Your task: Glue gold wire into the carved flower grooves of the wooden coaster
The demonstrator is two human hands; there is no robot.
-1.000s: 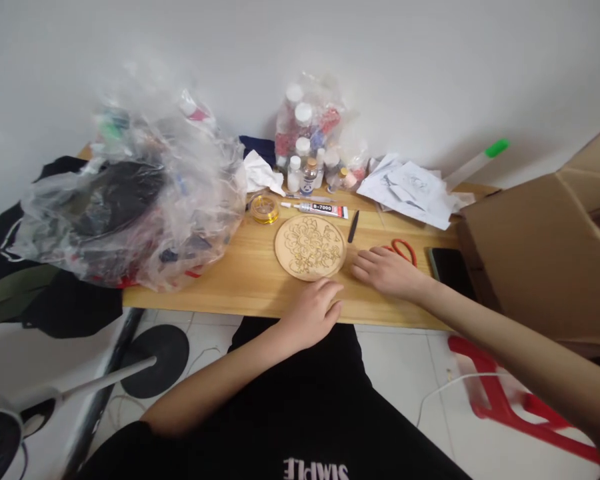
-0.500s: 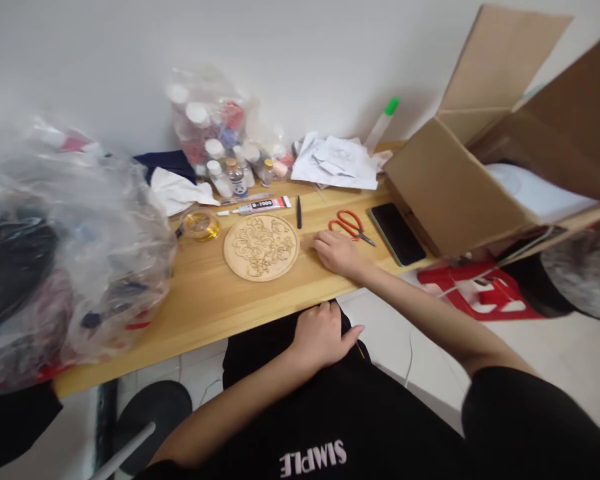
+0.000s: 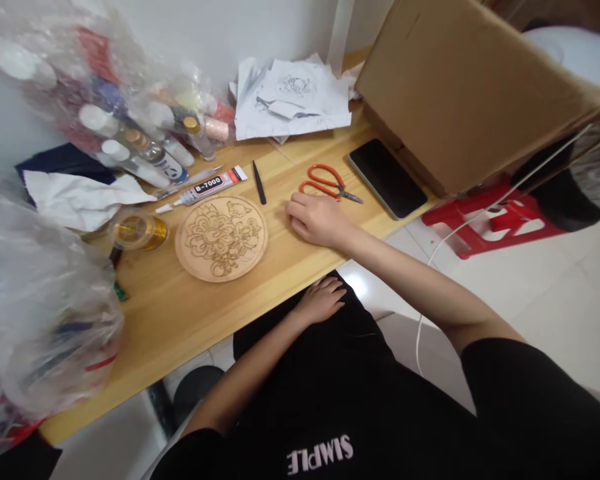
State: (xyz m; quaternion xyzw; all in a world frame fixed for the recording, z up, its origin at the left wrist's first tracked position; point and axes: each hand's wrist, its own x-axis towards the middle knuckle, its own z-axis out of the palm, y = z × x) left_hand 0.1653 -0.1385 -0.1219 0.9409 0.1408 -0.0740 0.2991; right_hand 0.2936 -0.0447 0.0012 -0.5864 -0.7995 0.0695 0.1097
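My right hand (image 3: 314, 218) rests on the wooden table with its fingers curled in, and I see nothing in it. Just beyond its knuckles lies a pair of orange-handled scissors (image 3: 326, 183), the metal tips pointing right. My left hand (image 3: 322, 300) lies flat on my dark-clothed thigh below the table edge, fingers apart, holding nothing. Left of my right hand is a round wooden disc (image 3: 222, 239) with a gold floral outline. Behind the disc are a tube of B-7000 glue (image 3: 207, 187) and black tweezers (image 3: 259, 183). A spool of golden wire (image 3: 139, 230) stands left of the disc.
A phone (image 3: 388, 178) lies beside a cardboard box (image 3: 460, 93) at the right. Papers (image 3: 294, 100) and several bottles, one a small glass bottle (image 3: 156, 157), line the back. A clear plastic bag (image 3: 40, 287) covers the left end. A red stool (image 3: 500, 223) stands below right.
The view has tilted and come closer to the table. My left hand has flattened, its fingers now spread on my thigh. My right hand stays by the scissors.
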